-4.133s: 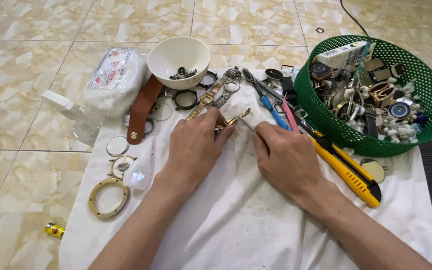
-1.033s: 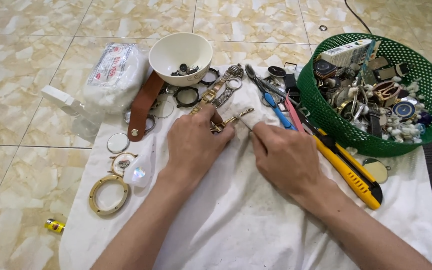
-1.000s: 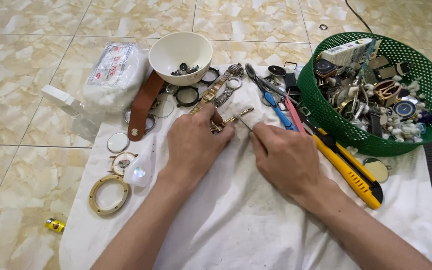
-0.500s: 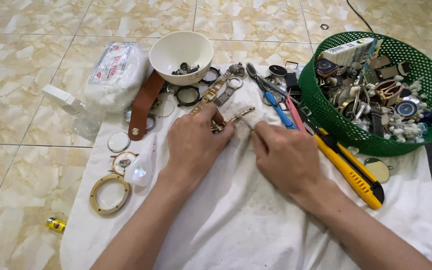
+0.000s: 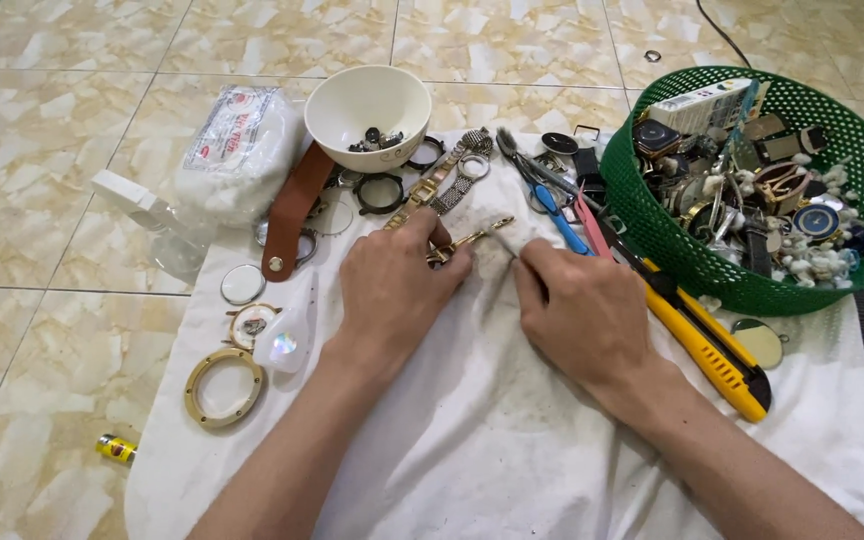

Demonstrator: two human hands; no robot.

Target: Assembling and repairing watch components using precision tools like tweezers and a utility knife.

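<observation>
My left hand (image 5: 392, 285) rests on the white cloth (image 5: 512, 440) and pinches a small gold metal watch part (image 5: 472, 238) at its fingertips. My right hand (image 5: 577, 310) lies just to the right, fingers curled around a thin pointed tool whose tip (image 5: 505, 245) reaches toward the gold part. The tool's handle is hidden inside the hand. A gold link watch band (image 5: 422, 188) lies just beyond my left fingers.
A white bowl (image 5: 367, 100) holds small parts. At the right stands a green mesh basket (image 5: 852, 270) full of watches. A yellow utility knife (image 5: 707, 345), blue-handled pliers (image 5: 542, 195), a brown leather strap (image 5: 292, 210), a gold bezel ring (image 5: 222, 385), a plastic bag (image 5: 237, 150).
Both hands stay nearly in place over the gold part. The fingers shift only slightly.
</observation>
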